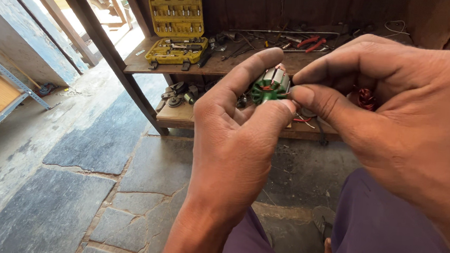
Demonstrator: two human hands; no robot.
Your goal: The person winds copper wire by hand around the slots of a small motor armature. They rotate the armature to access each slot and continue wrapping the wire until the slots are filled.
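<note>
Near the upper middle of the frame, a small green motor stator (pixel 269 85) with metal poles and copper windings sits pinched between the left hand (pixel 235 127) and right hand (pixel 397 113), fingers closed on its rim. It looks light and rigid, but the fine wire seems fragile; the plastic edge appears the safest hold. Behind, upper left, a yellow socket case (pixel 177 29) lies open on a wooden shelf (pixel 139 63).
</note>
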